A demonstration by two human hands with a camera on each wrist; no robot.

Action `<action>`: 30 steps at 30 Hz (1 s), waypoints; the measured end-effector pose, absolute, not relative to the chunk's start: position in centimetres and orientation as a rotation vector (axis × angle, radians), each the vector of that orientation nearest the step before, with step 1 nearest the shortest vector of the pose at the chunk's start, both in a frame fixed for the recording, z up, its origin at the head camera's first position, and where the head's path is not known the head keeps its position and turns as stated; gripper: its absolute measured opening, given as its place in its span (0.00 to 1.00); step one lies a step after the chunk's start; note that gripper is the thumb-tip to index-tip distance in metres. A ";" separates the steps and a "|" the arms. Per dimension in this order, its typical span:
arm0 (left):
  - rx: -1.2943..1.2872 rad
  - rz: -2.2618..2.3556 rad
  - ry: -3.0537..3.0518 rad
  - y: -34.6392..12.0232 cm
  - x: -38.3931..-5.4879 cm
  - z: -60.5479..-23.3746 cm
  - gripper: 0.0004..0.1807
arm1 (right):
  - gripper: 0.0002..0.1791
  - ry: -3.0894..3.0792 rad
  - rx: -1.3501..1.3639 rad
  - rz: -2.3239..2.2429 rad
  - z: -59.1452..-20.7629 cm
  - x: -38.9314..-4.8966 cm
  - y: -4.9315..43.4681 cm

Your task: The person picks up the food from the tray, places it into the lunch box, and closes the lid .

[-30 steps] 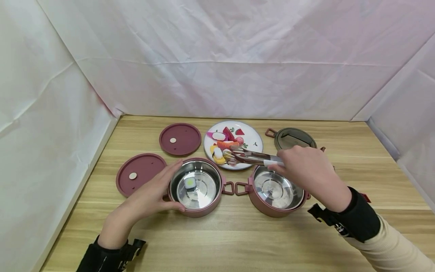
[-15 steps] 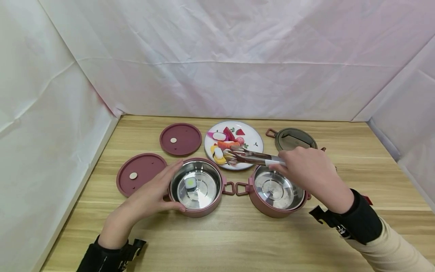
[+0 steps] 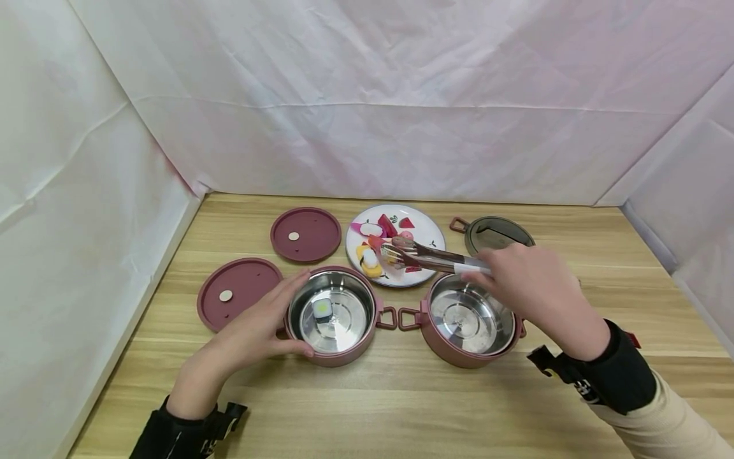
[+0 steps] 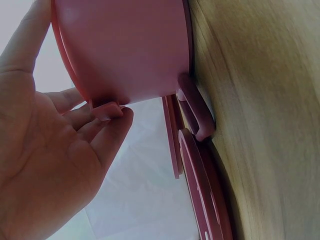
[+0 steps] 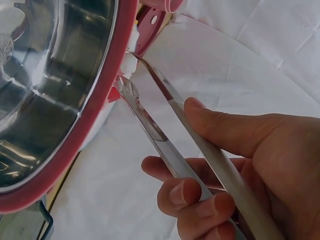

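Note:
My left hand (image 3: 252, 338) holds the side of the left mauve pot (image 3: 344, 359). In the left wrist view its fingers curl about a small tab on the pot's wall (image 4: 125, 50). A small white-and-green piece with a dark base (image 3: 322, 309) lies inside that pot. My right hand (image 3: 530, 280) grips metal tongs (image 3: 436, 260), their tips over toy food on a white plate (image 3: 432, 233). The tongs' arms stand apart in the right wrist view; whether the tips pinch anything cannot be told. Beneath the right hand is a second mauve pot (image 3: 450, 350) with a steel inside.
Two maroon lids (image 3: 306, 245) lie at the left, one behind the other. A dark lid-like disc with a handle (image 3: 490, 233) lies behind the right pot. Pink and red pieces (image 3: 387, 225) and a yellow-and-white one (image 3: 369, 261) sit on the plate. White cloth (image 3: 367, 127) walls the table.
The right hand and tongs have shifted a little right, and the tips sit slightly farther back over the plate. The left hand stays where it was.

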State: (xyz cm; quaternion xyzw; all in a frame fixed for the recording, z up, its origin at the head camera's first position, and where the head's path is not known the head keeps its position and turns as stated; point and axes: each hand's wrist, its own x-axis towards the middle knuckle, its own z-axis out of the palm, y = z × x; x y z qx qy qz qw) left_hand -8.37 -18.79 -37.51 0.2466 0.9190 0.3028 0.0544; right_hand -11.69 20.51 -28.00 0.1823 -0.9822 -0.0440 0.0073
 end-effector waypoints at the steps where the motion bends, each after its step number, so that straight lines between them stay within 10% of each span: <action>1: 0.748 0.917 2.791 -18.8 -8.4 -37.5 0.63 | 0.21 -3.072 0.567 -0.131 -27.9 -11.7 20.6; 30: 0.733 0.957 2.777 -18.7 -8.4 -37.5 0.65 | 0.27 -3.066 0.616 -0.104 -25.9 -9.6 19.1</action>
